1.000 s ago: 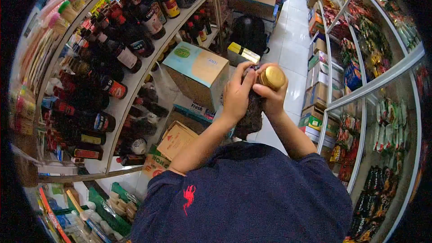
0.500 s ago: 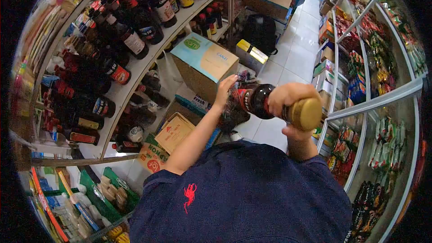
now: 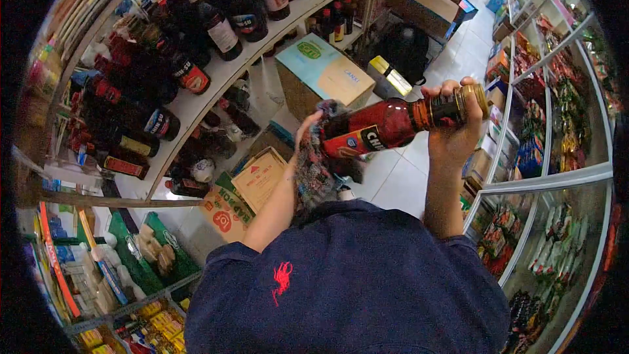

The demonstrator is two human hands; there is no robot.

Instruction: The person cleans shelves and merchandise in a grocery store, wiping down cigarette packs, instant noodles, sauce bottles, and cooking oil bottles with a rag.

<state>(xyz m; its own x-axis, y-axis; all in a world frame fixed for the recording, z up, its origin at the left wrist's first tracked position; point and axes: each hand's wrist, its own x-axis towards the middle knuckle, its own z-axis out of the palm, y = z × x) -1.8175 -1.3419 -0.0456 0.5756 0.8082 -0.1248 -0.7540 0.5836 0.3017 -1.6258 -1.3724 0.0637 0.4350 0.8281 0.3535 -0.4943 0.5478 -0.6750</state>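
Note:
My right hand (image 3: 458,118) is wrapped round the neck of a sauce bottle (image 3: 390,124), just below its gold cap. The bottle is filled with dark red liquid, carries a red and black label and lies nearly level in front of my chest, its base pointing left. My left hand (image 3: 306,132) grips a fuzzy, multicoloured grey rag (image 3: 318,174) and presses it around the bottle's base end. The rag hides most of those fingers and the bottom of the bottle.
To the left, a curved white shelf (image 3: 246,52) bears several dark sauce bottles. Cardboard boxes, one marked Canxi (image 3: 327,72), stand on the tiled floor beside it. Glass cabinets (image 3: 550,180) with hanging packets line the right side. A black bag (image 3: 400,49) sits farther back.
The bottle has turned from pointing its cap towards me to lying more crosswise, label more visible. My right hand has risen, and the rag now shows plainly under my left hand.

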